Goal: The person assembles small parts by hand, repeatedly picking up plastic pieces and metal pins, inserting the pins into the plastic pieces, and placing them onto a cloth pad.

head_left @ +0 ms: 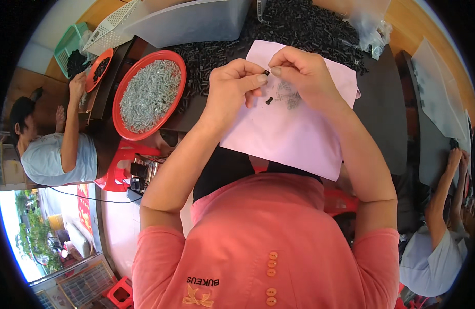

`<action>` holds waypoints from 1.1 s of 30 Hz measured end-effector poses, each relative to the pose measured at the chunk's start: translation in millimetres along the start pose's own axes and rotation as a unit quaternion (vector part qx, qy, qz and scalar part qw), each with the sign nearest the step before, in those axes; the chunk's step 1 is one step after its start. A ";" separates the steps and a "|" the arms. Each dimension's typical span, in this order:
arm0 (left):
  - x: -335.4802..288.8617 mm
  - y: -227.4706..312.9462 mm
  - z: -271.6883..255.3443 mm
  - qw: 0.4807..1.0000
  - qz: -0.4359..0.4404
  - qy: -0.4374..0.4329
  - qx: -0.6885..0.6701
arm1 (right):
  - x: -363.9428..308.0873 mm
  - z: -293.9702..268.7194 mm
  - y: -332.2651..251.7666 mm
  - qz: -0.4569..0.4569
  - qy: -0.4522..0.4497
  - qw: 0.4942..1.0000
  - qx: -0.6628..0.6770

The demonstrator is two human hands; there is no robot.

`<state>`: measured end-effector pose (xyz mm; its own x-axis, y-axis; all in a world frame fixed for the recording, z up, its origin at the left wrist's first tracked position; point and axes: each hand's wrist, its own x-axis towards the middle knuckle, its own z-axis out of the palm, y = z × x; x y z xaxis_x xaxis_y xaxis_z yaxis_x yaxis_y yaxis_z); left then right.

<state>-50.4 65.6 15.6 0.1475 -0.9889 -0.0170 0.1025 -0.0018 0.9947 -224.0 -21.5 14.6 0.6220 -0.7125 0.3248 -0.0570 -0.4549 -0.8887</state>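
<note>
My left hand (232, 85) pinches a small black part (266, 73) between thumb and forefinger. Close beside it, my right hand (304, 74) has its thumb and forefinger pressed together; whatever is between them is too small to make out. Both hands are over a pink sheet (294, 141) that covers the table's near edge. On the sheet lies another small black part (269, 101), narrower in its middle. A patch of fine grey or clear pieces (287, 96) rests next to it, partly hidden by my right hand.
A red tray (117, 117) full of small clear pieces stands at left. Behind the sheet spreads a heap of black parts (304, 26), with a clear plastic bin (191, 23) at its left. Co-workers sit left (62, 154) and right (433, 257). A green basket (65, 44) stands far left.
</note>
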 end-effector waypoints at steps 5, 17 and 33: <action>-2.9 -8.7 0.5 0.999 -0.002 -0.006 -0.051 | -2.6 6.3 0.1 -0.084 0.015 0.990 -0.110; -8.0 -13.7 6.0 0.995 -0.019 0.010 -0.098 | 0.2 12.3 6.1 -0.112 0.022 0.986 -0.124; -8.9 -19.3 7.1 0.994 -0.008 0.038 -0.105 | -2.2 14.1 4.5 -0.125 0.029 0.978 -0.164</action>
<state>-60.7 73.4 -2.7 0.2178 -0.9748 -0.0478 0.3067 0.0219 0.9515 -214.6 -14.4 5.4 0.6041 -0.5822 0.5441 -0.1618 -0.7582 -0.6316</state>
